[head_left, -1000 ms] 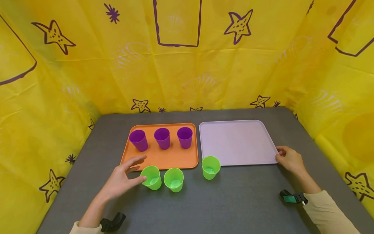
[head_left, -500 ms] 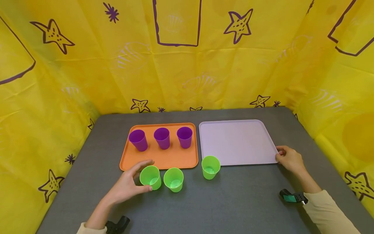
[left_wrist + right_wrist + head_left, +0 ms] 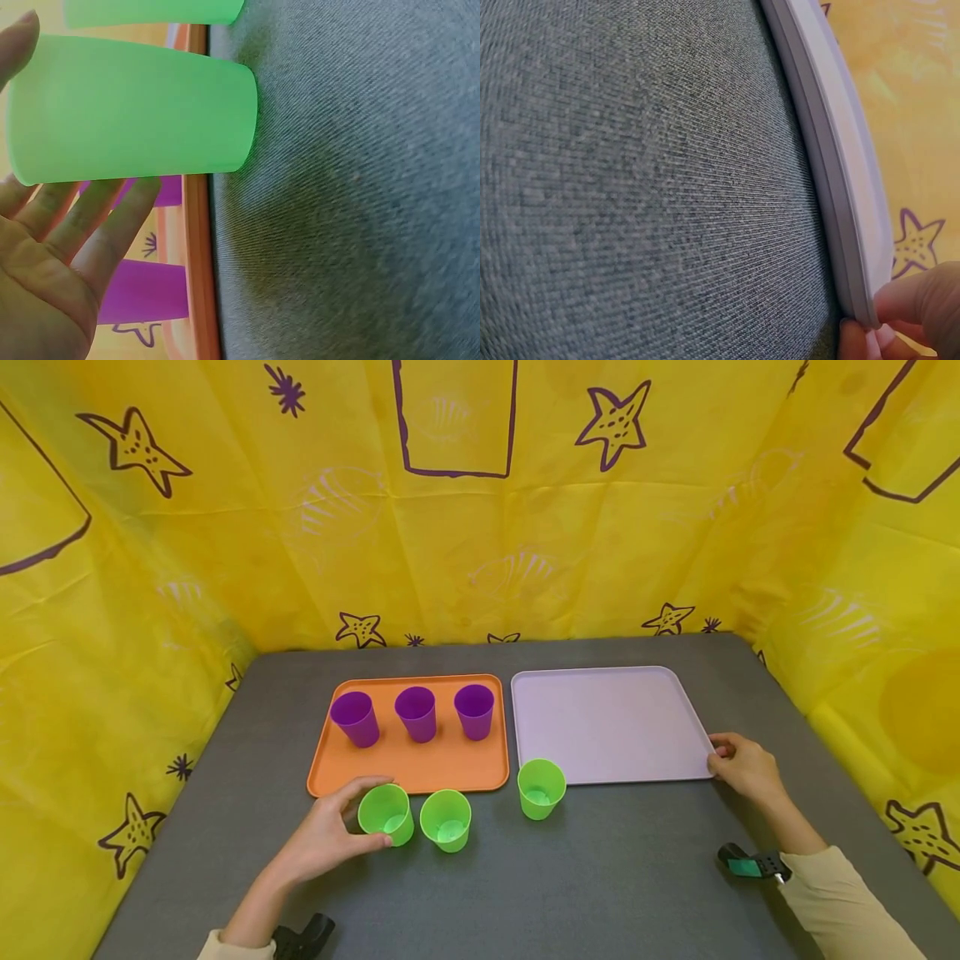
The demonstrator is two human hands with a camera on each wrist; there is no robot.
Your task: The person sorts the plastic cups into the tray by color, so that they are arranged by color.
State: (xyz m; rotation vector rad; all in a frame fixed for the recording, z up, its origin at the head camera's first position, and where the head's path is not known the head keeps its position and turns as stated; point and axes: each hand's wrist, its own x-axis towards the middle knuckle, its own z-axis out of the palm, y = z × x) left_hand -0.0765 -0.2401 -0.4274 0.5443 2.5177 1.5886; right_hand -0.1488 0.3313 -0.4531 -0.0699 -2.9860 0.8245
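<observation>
My left hand [image 3: 324,837] holds the leftmost green cup [image 3: 387,814], thumb at its near side and fingers behind it. In the left wrist view this green cup [image 3: 139,109] stands upright on the grey table, the thumb at its rim. A second green cup [image 3: 446,822] stands just to its right. A third green cup [image 3: 541,792] stands farther right, at the lilac tray's front left corner. My right hand [image 3: 746,770] pinches the front right corner of the lilac tray [image 3: 611,727]; in the right wrist view the thumb presses on the tray's rim [image 3: 847,202].
An orange tray [image 3: 435,770] lies behind the left green cups. It bears three purple cups [image 3: 356,720] in a row. Yellow patterned cloth [image 3: 465,552] hangs behind and on both sides of the grey table [image 3: 525,893]. No gap shows under the lilac tray's front edge.
My left hand has moved right and closed in around the leftmost green cup, which has shifted very slightly left. The right hand keeps its place on the lilac tray's corner.
</observation>
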